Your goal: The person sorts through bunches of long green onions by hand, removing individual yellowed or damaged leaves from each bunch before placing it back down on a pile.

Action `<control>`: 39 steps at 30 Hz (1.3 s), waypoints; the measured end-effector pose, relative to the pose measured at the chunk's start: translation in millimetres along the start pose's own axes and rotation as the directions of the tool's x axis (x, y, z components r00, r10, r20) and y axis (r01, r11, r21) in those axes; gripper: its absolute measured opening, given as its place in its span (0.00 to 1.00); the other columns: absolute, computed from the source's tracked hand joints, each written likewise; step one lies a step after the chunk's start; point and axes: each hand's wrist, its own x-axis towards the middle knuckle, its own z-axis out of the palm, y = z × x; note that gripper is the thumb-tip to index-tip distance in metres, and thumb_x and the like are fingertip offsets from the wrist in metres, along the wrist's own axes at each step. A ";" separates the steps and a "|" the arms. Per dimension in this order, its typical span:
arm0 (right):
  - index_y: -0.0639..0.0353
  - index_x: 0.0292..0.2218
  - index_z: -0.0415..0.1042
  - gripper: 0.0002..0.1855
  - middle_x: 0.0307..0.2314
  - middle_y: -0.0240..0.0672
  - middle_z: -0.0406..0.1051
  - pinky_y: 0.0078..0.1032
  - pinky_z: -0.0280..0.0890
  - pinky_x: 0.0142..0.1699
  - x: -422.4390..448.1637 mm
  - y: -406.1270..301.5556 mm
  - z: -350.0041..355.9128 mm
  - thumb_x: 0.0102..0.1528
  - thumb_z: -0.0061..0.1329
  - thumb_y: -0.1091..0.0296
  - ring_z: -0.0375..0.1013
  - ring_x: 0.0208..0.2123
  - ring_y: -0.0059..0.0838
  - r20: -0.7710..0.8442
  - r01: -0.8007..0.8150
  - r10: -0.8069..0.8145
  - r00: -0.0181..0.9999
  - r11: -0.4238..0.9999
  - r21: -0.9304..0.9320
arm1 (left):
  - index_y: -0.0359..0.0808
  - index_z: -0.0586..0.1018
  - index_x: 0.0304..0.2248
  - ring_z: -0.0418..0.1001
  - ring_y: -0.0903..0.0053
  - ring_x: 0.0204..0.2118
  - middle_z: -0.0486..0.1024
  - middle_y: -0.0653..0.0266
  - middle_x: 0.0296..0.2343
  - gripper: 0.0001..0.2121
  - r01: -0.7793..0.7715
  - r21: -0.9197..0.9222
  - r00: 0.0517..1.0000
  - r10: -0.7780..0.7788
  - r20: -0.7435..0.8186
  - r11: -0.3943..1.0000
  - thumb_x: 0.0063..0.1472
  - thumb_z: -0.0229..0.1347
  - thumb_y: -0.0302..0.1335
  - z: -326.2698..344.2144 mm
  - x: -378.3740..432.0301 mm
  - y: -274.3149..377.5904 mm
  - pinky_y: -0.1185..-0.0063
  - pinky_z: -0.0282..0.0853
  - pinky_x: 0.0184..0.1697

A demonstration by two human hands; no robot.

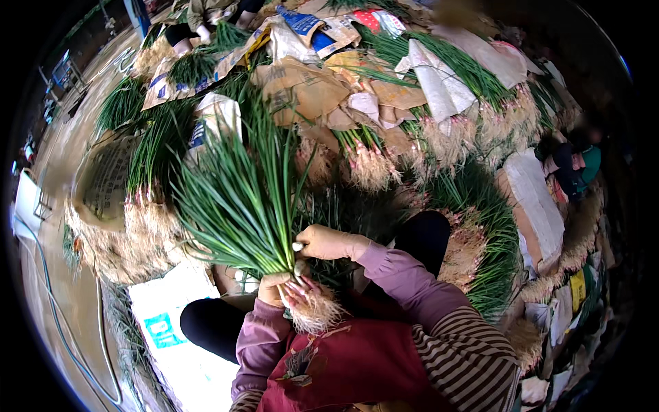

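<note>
My left hand [274, 289], in a pale glove, grips a thick bunch of green onions [252, 206] just above its reddish bulbs. The green leaves fan upward and to the left, and the pale stringy roots [314, 311] hang over my red apron [355, 360]. My right hand [322, 242], gloved too, is at the right side of the same bunch with its fingers bent. A small whitish thing shows at its fingertips; whether it is part of a stalk I cannot tell.
More rooted green onion bundles [149, 206] lie left and ahead, some under woven sacks [301, 87]. A curved heap of them [494, 247] is at the right. A white sack [175, 329] lies by my left knee. Hoses [62, 322] run along the left floor. Other people sit farther off.
</note>
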 end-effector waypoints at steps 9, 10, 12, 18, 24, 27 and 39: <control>0.61 0.45 0.65 0.24 0.41 0.52 0.64 0.33 0.62 0.45 -41.4 61.4 -13.6 0.45 0.49 0.67 0.65 0.43 0.48 -0.113 -0.431 0.524 0.844 0.539 -0.723 | 0.29 0.67 0.39 0.76 0.66 0.25 0.73 0.49 0.26 0.13 0.025 0.275 0.989 0.017 -0.148 0.961 0.53 0.51 0.23 10.0 -15.1 24.3 0.81 0.72 0.15; 0.61 0.50 0.59 0.31 0.44 0.50 0.62 0.30 0.59 0.49 -46.6 52.5 -19.2 0.45 0.51 0.63 0.63 0.46 0.45 -0.082 -0.379 0.423 0.902 0.689 -0.618 | 0.29 0.68 0.40 0.76 0.67 0.25 0.74 0.52 0.24 0.14 -0.015 0.263 0.989 0.052 -0.135 0.965 0.53 0.51 0.22 33.3 -20.3 28.7 0.80 0.72 0.16; 0.61 0.55 0.49 0.42 0.50 0.47 0.57 0.29 0.56 0.52 -38.6 22.8 -24.7 0.45 0.52 0.54 0.59 0.51 0.40 0.082 -0.202 0.214 0.973 0.970 -0.135 | 0.27 0.72 0.35 0.76 0.65 0.22 0.75 0.52 0.23 0.10 -0.093 0.353 0.976 0.155 -0.151 0.931 0.52 0.52 0.21 60.1 -22.4 33.9 0.79 0.72 0.16; 0.58 0.44 0.58 0.21 0.38 0.36 0.63 0.35 0.60 0.47 7.8 -36.7 30.2 0.51 0.44 0.59 0.62 0.42 0.35 0.234 0.350 -0.314 0.920 0.927 -0.135 | 0.25 0.70 0.35 0.75 0.66 0.20 0.73 0.45 0.23 0.11 -0.493 0.202 0.862 0.507 -0.024 0.847 0.51 0.51 0.21 100.5 -45.6 58.8 0.80 0.72 0.15; 0.64 0.35 0.70 0.10 0.20 0.33 0.66 0.13 0.50 0.16 16.9 -93.8 31.2 0.56 0.42 0.67 0.55 0.12 0.15 0.239 -0.059 -0.218 0.946 0.610 0.790 | 0.21 0.71 0.32 0.75 0.68 0.21 0.74 0.45 0.24 0.13 -0.696 0.401 0.590 0.793 -0.153 0.596 0.54 0.46 0.26 90.0 -99.8 135.6 0.80 0.72 0.22; 0.66 0.31 0.70 0.12 0.15 0.31 0.64 0.12 0.48 0.15 32.0 -81.1 13.0 0.56 0.42 0.65 0.53 0.11 0.13 0.028 0.145 -0.283 0.959 0.571 0.808 | 0.21 0.71 0.32 0.74 0.71 0.20 0.75 0.45 0.24 0.14 -0.694 0.552 0.430 0.881 -0.198 0.463 0.54 0.46 0.27 58.1 -162.8 171.6 0.82 0.71 0.23; 0.64 0.52 0.58 0.25 0.41 0.41 0.68 0.19 0.64 0.32 27.4 74.2 -11.1 0.56 0.42 0.61 0.71 0.28 0.21 0.030 -0.615 0.615 0.788 0.788 -0.018 | 0.23 0.71 0.31 0.73 0.71 0.16 0.74 0.52 0.20 0.12 -0.367 0.790 -0.245 0.769 -0.591 0.491 0.45 0.53 0.22 -152.1 -371.4 113.8 0.81 0.70 0.18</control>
